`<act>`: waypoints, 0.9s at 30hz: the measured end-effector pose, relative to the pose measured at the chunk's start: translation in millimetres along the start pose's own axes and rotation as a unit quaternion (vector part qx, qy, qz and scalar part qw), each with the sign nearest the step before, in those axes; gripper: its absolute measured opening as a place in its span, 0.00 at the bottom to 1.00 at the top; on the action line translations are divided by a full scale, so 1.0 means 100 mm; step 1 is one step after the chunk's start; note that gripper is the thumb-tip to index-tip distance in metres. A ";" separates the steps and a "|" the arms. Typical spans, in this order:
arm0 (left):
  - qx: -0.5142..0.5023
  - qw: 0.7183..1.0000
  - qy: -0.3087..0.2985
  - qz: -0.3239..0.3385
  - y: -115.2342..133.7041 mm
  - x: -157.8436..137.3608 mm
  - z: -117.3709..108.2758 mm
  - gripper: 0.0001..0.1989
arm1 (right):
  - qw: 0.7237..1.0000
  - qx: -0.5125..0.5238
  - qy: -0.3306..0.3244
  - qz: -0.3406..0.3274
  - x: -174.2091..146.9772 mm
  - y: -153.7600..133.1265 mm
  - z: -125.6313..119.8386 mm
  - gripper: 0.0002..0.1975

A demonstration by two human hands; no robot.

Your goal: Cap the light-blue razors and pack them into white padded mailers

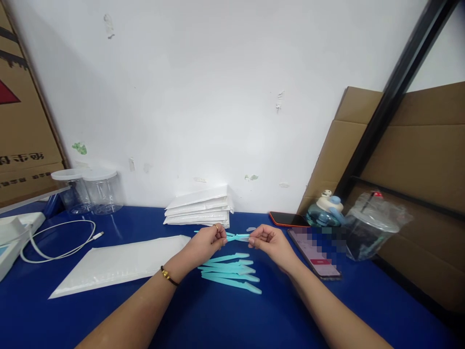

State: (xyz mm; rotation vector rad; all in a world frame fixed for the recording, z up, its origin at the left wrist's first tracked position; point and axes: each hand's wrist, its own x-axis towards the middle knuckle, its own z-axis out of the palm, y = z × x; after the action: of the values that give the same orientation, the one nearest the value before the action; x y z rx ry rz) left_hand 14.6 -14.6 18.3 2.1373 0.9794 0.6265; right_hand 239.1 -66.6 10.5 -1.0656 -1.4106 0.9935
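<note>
A teal eyebrow razor is stretched level between my two hands, just above the blue table. My left hand pinches one end of it with thumb and fingers, and my right hand pinches the other end. Fingertips cover both ends, so I cannot tell whether a clear cap is on the blade. Closer to me, several more teal eyebrow razors lie fanned out, their blade ends pointing right. Part of another razor shows beside my left hand.
Left of my arm lies a white padded mailer; a stack of similar mailers rests against the wall. A white cable and clear jars are further left. To the right are two phones and a plastic-wrapped cup.
</note>
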 end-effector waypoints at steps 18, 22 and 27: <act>0.000 1.000 0.002 0.001 0.02 -0.02 -0.02 0.08 | 1.000 -0.006 -0.018 -0.003 -0.01 -0.04 -0.09 0.09; -0.001 1.000 0.003 -0.001 0.00 -0.03 -0.02 0.08 | 1.000 0.003 -0.028 0.008 -0.02 -0.02 -0.14 0.08; -0.005 1.000 0.008 -0.002 -0.05 -0.01 -0.01 0.08 | 0.999 -0.024 -0.046 0.011 -0.01 -0.05 -0.18 0.17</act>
State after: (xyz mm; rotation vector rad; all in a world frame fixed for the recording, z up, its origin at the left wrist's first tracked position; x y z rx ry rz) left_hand 10.5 -12.6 15.1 2.1241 0.9860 0.6466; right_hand 256.4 -69.1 17.0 -1.0840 -1.5061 1.0398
